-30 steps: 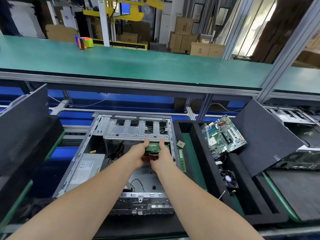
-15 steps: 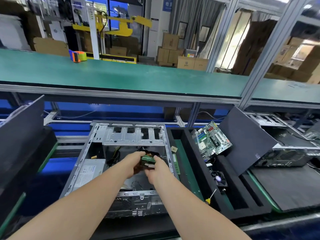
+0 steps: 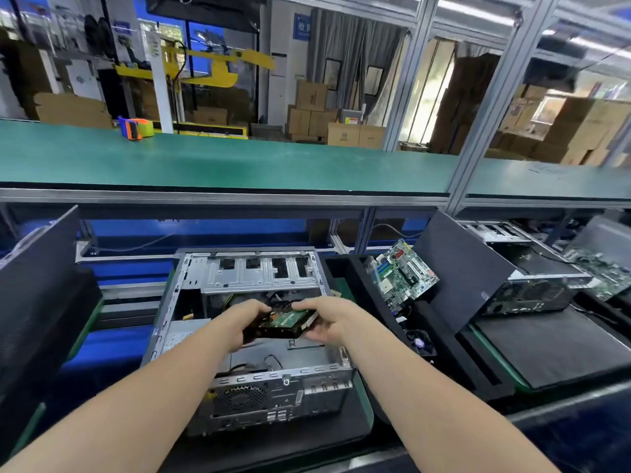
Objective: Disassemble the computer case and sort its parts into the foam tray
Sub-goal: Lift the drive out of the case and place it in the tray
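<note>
A dark panel (image 3: 37, 285) leans upright at the bench's left edge. Above it, near the back left of the green shelf (image 3: 239, 165), sits an orange tape dispenser (image 3: 135, 128). The case (image 3: 273, 397) lies open at the middle of the bench, with its rear panel toward the near edge and its drive cage toward the far edge. Over the open interior, both hands hold the drive (image 3: 285, 324) between them. The left hand (image 3: 244, 324) grasps its left end with fingers curled over the top. The right hand (image 3: 329, 322) grasps its right end with fingers wrapped over the far side. The drive is tilted, green circuit board up, and raised off the case floor. Just right of the case lies the black foam tray (image 3: 461, 370). A motherboard (image 3: 403, 276) leans tilted at its far end, and a small fan (image 3: 420, 341) sits nearer. A dark side panel (image 3: 467, 268) leans along the tray's right side. Toward the bench's right edge lies another case (image 3: 532, 295).
</note>
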The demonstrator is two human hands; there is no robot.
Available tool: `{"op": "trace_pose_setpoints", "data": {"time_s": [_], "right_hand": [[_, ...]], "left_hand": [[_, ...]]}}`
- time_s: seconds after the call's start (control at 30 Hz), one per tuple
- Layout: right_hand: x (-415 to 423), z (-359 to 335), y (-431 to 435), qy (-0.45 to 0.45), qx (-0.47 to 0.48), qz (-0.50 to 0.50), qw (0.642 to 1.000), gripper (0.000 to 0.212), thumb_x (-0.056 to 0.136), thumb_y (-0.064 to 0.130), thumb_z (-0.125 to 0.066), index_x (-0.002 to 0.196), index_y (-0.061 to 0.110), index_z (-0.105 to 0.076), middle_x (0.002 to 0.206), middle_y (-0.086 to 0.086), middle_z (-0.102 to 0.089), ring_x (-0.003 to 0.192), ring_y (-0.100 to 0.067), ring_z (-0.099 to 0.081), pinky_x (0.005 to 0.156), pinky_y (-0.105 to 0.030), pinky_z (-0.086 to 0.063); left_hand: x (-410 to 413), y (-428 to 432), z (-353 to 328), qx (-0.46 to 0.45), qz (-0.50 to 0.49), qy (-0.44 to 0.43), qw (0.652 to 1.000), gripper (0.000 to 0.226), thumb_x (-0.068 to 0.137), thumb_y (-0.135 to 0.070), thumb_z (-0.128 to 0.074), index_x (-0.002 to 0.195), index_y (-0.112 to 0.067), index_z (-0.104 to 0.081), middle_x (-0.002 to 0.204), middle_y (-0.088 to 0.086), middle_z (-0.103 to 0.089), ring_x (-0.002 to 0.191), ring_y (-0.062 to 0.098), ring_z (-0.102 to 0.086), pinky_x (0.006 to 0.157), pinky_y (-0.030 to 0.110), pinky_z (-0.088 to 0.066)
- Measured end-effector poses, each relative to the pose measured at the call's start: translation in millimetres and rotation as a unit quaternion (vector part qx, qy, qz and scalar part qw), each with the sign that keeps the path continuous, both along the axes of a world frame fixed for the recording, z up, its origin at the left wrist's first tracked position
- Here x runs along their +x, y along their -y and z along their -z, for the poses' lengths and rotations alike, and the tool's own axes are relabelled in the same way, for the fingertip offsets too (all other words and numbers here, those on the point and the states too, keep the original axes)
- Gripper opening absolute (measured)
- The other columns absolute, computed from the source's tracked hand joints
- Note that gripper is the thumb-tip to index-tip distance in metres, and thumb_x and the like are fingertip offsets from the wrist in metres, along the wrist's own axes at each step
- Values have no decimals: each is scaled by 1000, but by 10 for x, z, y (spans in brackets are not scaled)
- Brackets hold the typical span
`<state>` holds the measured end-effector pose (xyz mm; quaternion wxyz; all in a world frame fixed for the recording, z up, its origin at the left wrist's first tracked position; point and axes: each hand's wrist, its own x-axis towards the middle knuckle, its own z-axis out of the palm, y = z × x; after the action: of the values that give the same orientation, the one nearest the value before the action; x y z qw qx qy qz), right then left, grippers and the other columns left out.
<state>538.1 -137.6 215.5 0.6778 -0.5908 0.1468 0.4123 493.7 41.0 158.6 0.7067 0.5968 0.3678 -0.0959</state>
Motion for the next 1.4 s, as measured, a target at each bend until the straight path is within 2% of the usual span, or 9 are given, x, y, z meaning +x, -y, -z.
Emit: {"op": "trace_pose_setpoints", "data": {"time_s": [0.4, 0.6, 0.73, 0.83, 0.93, 1.07, 1.13, 1.33, 1.4], "right_hand": [[862, -522, 826, 92, 6, 13, 996, 42, 90, 32, -81, 114, 1, -65, 93, -16, -79, 81, -26, -77, 60, -31, -63], [1492, -496, 984, 104, 12, 97, 990, 24, 97, 29, -62, 111, 10, -65, 97, -13, -77, 86, -27, -74, 62, -34, -58], [1935, -345, 1045, 168, -45, 151, 973, 30, 96, 27, -58, 118, 7, -60, 103, -17, -73, 80, -31, -74, 48, -34, -58], [2308, -109, 1104, 262, -135, 174, 940, 29, 100, 35, -59, 93, 7, -59, 83, -9, -63, 77, -31, -65, 60, -50, -64], [2638, 158, 1163, 328, -216, 159, 906, 48, 100, 38, -57, 60, 19, -39, 53, 3, -36, 64, -26, -42, 68, -54, -50], [3021, 513, 1184, 359, -225, 118, 898, 46, 103, 36, -52, 62, 20, -37, 61, -4, -38, 70, -24, -43, 69, -45, -45], [3156, 689, 1176, 376, -242, 89, 890, 45, 106, 34, -50, 65, 18, -39, 64, -4, -43, 74, -21, -44, 67, -37, -38], [3386, 1197, 1078, 359, -313, 20, 879, 42, 109, 35, -45, 71, 16, -45, 69, -2, -47, 72, -27, -45, 59, -38, -29], [3441, 1318, 1020, 340, -324, 5, 883, 39, 109, 34, -45, 76, 13, -53, 72, -2, -50, 74, -26, -46, 62, -38, -30]], "left_hand": [[511, 399, -387, -32, 64, 137, 988, 29, 90, -23, -76, 110, -4, -66, 86, 8, -79, 67, 14, -75, 55, 25, -57], [1141, 825, -534, 13, 22, 155, 988, 13, 95, -1, -67, 99, -9, -58, 82, 10, -78, 72, 20, -76, 56, 29, -60], [1631, 1035, -458, 81, 33, 143, 986, 32, 92, 10, -59, 118, -8, -54, 113, 22, -70, 93, 33, -75, 78, 46, -64], [1978, 1146, -353, 167, 100, 128, 973, 48, 94, 7, -46, 138, -14, -50, 122, 26, -62, 92, 31, -67, 90, 46, -59], [2297, 1228, -267, 213, 213, 125, 945, 72, 96, 8, -37, 156, -30, -36, 123, 17, -63, 82, 24, -55, 73, 31, -43], [2626, 1350, -76, 255, 298, 107, 914, 79, 95, 13, -34, 156, -38, -36, 124, 7, -56, 74, 13, -50, 53, 19, -33], [2744, 1408, 39, 267, 341, 96, 896, 83, 93, 14, -33, 157, -39, -33, 151, 7, -44, 99, 18, -61, 48, 12, -32], [3031, 1481, 405, 254, 384, 70, 885, 87, 90, 16, -30, 160, -36, -27, 164, -1, -30, 104, 18, -58, 74, 19, -46], [3127, 1490, 484, 245, 380, 64, 890, 85, 89, 18, -27, 161, -28, -25, 165, 3, -29, 131, 17, -50, 88, 21, -47]]}}
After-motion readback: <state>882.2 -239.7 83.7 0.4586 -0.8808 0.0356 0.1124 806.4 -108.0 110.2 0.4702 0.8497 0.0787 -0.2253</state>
